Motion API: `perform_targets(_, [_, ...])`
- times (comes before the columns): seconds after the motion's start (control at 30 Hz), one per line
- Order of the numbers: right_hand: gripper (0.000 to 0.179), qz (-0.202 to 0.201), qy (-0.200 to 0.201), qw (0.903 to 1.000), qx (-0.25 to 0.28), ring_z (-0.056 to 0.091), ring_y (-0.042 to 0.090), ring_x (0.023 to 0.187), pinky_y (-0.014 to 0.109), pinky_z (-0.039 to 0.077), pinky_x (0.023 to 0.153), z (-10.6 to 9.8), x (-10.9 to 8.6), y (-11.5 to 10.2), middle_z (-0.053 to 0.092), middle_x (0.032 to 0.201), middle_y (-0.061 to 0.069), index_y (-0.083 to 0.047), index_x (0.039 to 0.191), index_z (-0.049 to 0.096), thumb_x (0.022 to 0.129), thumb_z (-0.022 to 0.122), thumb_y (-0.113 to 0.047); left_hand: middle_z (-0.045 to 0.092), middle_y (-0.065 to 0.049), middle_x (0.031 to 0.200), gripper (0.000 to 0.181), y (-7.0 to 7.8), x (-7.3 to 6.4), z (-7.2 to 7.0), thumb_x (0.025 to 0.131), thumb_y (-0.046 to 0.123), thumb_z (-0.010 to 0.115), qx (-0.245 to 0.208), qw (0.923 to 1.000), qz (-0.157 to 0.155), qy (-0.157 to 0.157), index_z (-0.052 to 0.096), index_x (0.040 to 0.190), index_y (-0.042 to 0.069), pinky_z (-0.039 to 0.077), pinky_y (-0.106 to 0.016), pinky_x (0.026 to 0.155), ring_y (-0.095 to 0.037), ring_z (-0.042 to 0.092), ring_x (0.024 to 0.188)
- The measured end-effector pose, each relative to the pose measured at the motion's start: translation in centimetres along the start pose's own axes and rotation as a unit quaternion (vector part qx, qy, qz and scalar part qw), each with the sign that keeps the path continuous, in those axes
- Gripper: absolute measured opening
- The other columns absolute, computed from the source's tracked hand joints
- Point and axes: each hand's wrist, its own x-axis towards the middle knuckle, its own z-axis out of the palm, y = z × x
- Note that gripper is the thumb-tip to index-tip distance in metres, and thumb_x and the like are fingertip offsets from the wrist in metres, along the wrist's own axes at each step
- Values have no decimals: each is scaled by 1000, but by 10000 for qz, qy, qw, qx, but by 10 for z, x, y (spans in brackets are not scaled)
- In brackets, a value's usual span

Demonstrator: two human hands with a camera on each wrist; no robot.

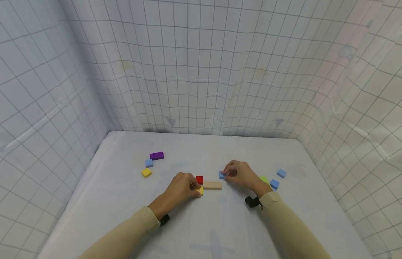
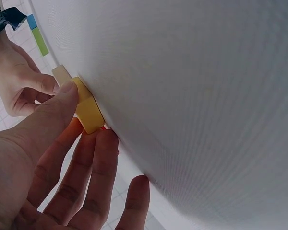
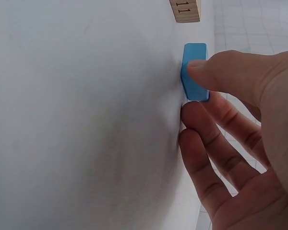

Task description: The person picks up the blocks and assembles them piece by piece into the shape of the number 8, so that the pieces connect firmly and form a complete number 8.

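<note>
Near the middle of the white table, my left hand (image 1: 179, 187) pinches a small yellow block (image 1: 201, 191) between thumb and fingers. A red block (image 1: 199, 179) sits just beyond it, and a plain wooden block (image 1: 212, 185) lies lengthwise to its right. My right hand (image 1: 242, 175) pinches a small blue block (image 1: 221, 175) a little past the wooden block's right end. In the right wrist view the thumb lies on the side of the blue block (image 3: 195, 86), and a gap separates it from the wooden block (image 3: 188, 12), marked 11.
Back left lie a purple block (image 1: 157, 155), another blue block (image 1: 149, 163) and another yellow block (image 1: 146, 173). Right of my right hand are a partly hidden green block (image 1: 263, 179) and more blue blocks (image 1: 281, 173). Gridded white curtains (image 1: 201, 72) enclose the table.
</note>
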Motion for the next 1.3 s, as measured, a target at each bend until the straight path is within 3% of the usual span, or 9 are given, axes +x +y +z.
perform_targets(0.43, [13, -64, -70, 9999, -35, 78, 15, 109, 35, 68, 98, -1, -6, -3, 81, 122, 1, -16, 109, 91, 101, 89, -5, 82, -2, 91, 20, 0, 0, -1, 83, 10, 107, -31, 10000, 16, 33, 91, 95, 8, 56, -24, 73, -10, 66, 81])
perform_targets(1.07, [14, -321, -123, 9994, 34, 79, 14, 107, 31, 67, 97, -3, -16, -1, 80, 114, -3, -17, 103, 88, 99, 90, -4, 81, -1, 90, 20, -1, 0, 0, 84, 10, 106, -51, 10000, -12, -17, 91, 96, 8, 55, -23, 74, -10, 65, 81])
perform_targets(1.3, [18, -477, -178, 9987, 57, 79, 17, 110, 34, 68, 101, -4, -17, 1, 81, 118, -2, -17, 110, 87, 100, 89, -3, 82, -1, 91, 20, 0, 0, -2, 84, 10, 106, -75, 9999, -72, -47, 91, 97, 8, 55, -24, 74, -10, 65, 81])
